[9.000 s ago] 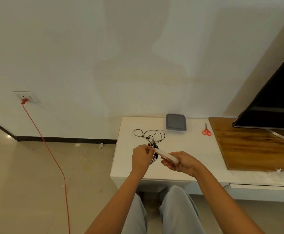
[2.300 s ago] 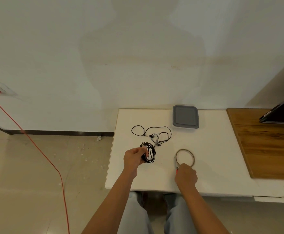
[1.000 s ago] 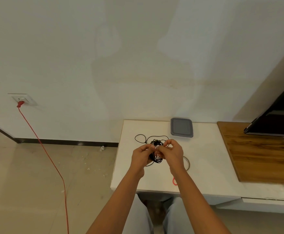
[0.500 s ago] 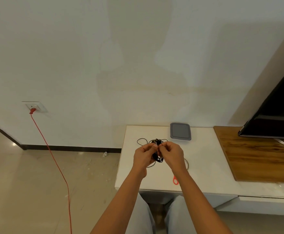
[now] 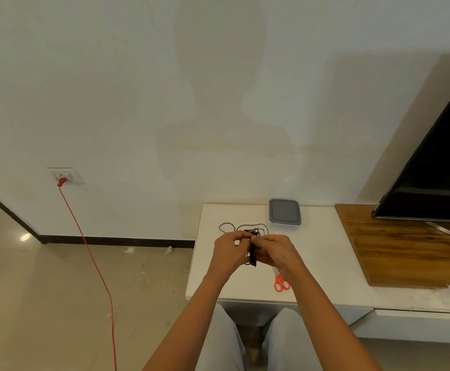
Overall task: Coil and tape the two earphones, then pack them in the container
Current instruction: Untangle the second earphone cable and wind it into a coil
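Over the table's front edge, hands: two; left hand (image 5: 230, 250) and right hand (image 5: 274, 251) meet above the white table (image 5: 325, 263), and both are curled onto the same coil.
Coil: one black wound earphone (image 5: 253, 257), pinched between the two hands and held on edge above the table, off its surface. Most of it is covered by the hands, and whether tape is on it cannot be made out.
Scissors: one pair (image 5: 281, 284) with red handles, flat on the table near its front edge. The blades are mostly hidden under the right wrist.
Loose earphone: one (image 5: 245, 226), black and uncoiled, on the table just beyond the hands, which hide its near part.
Container: one (image 5: 285, 215), grey lid on, at the table's back edge by the wall.
Board: one (image 5: 405, 250), wooden, on the table's right part, cut off at the frame edge.
Screen: one (image 5: 438, 178), dark, standing over the board, cut off at the right.
Cable: one (image 5: 90, 250), red, left of the table, running from a wall socket (image 5: 64, 175) down over the floor and cut off at the bottom.
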